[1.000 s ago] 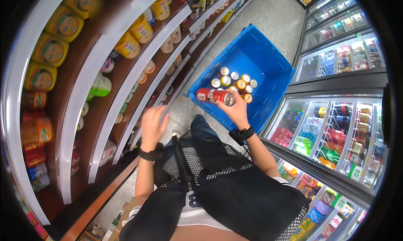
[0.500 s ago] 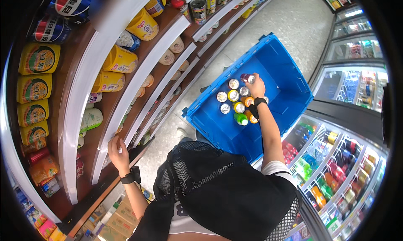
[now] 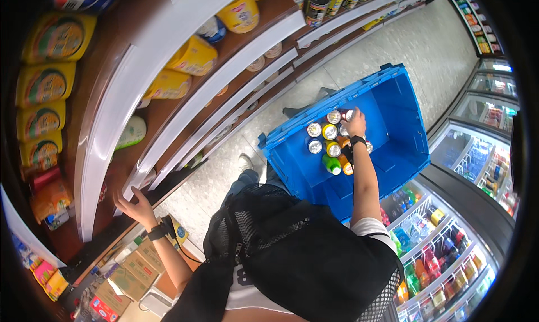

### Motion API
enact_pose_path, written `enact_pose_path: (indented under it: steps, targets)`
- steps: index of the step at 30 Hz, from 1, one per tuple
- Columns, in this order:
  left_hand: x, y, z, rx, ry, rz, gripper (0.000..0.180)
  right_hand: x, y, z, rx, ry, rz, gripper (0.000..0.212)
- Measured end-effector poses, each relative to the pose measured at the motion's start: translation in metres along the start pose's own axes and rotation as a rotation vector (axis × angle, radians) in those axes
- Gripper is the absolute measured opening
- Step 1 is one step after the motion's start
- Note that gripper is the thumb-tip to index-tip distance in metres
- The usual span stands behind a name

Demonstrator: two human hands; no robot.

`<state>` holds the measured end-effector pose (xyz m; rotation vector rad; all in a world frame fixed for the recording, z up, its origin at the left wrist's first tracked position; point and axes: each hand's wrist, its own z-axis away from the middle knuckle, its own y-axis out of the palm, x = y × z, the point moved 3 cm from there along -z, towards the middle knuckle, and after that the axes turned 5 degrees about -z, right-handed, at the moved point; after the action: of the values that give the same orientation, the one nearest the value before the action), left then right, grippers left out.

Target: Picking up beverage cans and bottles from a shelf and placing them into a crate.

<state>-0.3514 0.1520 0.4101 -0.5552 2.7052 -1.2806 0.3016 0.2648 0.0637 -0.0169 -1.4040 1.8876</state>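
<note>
Inside the blue plastic crate (image 3: 300,179), my right hand (image 3: 356,124) grips a dark red drink can (image 3: 348,115), its silver top facing up. The can stands at the far end of a cluster of cans, among them a yellow-rimmed can (image 3: 329,132). A green bottle (image 3: 332,164) and an orange bottle (image 3: 347,168) are on the near side of that group. My fingers hide part of the can and its neighbours. Off to the left, my left hand (image 3: 139,210) has its fingers spread beside the shelf edge, holding nothing.
Shelves at left carry yellow tubs (image 3: 193,55), yellow cans (image 3: 42,123) and a white-green container (image 3: 132,132). Glass-door drink coolers (image 3: 438,232) line the right. Cardboard boxes (image 3: 135,274) lie at lower left. One shoe (image 3: 245,162) is on the pale floor between shelves and crate.
My right hand has lowered the dark red can from a tilted position to upright beside the others. My left hand has spread its fingers. The whole view has shifted.
</note>
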Motion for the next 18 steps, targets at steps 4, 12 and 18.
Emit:
enact_pose_path:
  steps: [4,12,18]
  targets:
    - [0.013,-0.006,-0.003,-0.112,-0.019,-0.082,0.058,0.015,-0.012,0.006,-0.344,-0.287,-0.123,0.065]
    - [0.035,0.077,-0.030,-0.198,-0.091,0.090,0.056,0.034,-0.047,0.089,-0.361,-0.585,-0.188,0.049]
    - [-0.001,0.114,-0.062,-0.051,-0.020,0.077,0.041,0.063,-0.034,0.131,-0.312,-0.642,-0.349,0.044]
